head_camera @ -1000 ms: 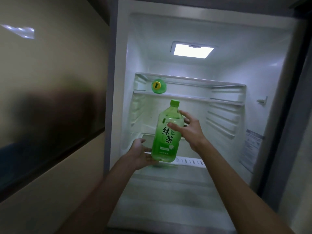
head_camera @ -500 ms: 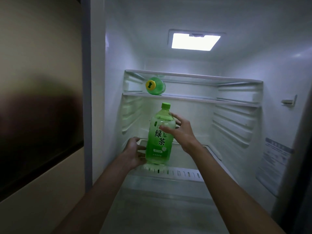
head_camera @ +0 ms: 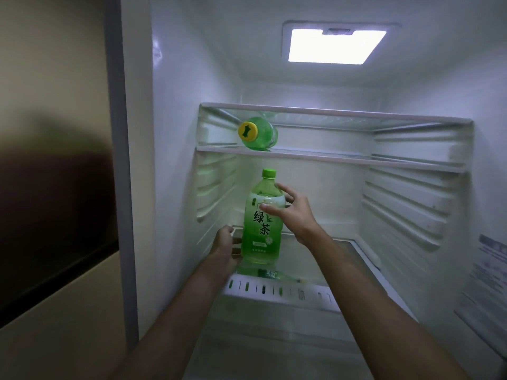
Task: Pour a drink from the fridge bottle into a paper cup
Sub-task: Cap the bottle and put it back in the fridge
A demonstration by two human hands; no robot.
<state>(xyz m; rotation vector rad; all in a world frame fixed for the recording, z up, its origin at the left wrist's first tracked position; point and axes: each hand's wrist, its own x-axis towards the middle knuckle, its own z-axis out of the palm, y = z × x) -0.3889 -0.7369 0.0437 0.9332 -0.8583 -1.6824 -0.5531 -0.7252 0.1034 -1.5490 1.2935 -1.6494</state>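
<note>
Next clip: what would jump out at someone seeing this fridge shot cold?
First the upright green tea bottle in the middle of the open fridge, with the right hand around its upper part and the left hand at its base. Then a second green bottle lying on its side on the shelf above, yellow cap facing the camera, and the bright lamp in the fridge ceiling.

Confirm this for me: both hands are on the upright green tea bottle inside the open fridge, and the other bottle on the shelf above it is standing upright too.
One detail is wrong. The other bottle is lying on its side on the shelf, yellow cap toward the camera, as the head view shows. The rest holds: the left hand and right hand are on the upright green tea bottle inside the open fridge.
</note>
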